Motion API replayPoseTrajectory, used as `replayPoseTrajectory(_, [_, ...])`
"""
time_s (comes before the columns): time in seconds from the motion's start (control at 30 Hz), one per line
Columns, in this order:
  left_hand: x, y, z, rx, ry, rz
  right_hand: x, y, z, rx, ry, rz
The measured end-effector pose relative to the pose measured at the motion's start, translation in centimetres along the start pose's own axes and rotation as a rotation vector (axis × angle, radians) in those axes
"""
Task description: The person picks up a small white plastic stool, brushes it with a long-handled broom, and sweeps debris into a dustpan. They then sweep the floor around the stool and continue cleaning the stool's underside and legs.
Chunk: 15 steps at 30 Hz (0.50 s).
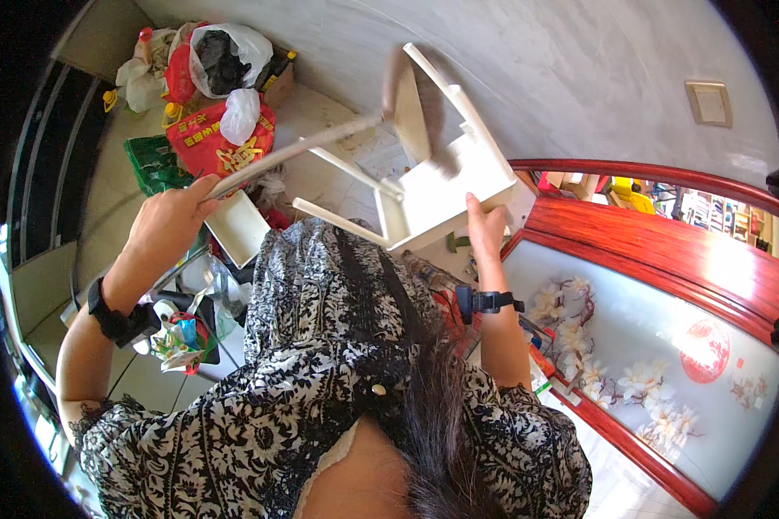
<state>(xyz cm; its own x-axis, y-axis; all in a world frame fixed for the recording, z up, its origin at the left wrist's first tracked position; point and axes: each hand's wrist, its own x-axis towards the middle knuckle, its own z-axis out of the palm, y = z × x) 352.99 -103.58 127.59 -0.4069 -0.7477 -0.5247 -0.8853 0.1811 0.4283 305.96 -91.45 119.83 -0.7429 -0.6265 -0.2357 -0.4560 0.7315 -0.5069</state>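
My left hand (169,221) is closed round the end of a long pale handle (299,149). The handle runs up and right to a flat, brownish head (407,108), smeared by motion, so I cannot tell its kind. Tilted in front of me is a white stool-like piece (450,186) with a flat panel and several thin legs sticking out. My right hand (486,229) grips its near right edge, thumb on the panel and the other fingers mostly hidden. The tool's head is over the white piece; whether they touch, I cannot tell.
Plastic bags (229,60), a red bag (221,138) and a green bag (156,164) lie on the floor at the far left. A white tray-like box (238,227) is near my left hand. A red-framed glass panel (614,346) stands at right, beside a grey wall (580,78).
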Motion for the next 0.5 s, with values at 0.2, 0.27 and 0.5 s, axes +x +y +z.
replayPoseTrajectory(0.2, [-1.4,-0.8,1.0,-0.372,0.064,-0.018,1.4,1.5,1.1,0.273,-0.176,0.128])
replayPoseTrajectory(0.27, [-1.9,-0.8,0.7,-0.448,0.018,0.002,2.5,1.5,1.2,0.176,-0.148,0.104])
replayPoseTrajectory(0.5, [-1.1,0.4,1.2,-0.214,-0.082,0.082,2.3,0.9,2.2,0.166,-0.048,0.016])
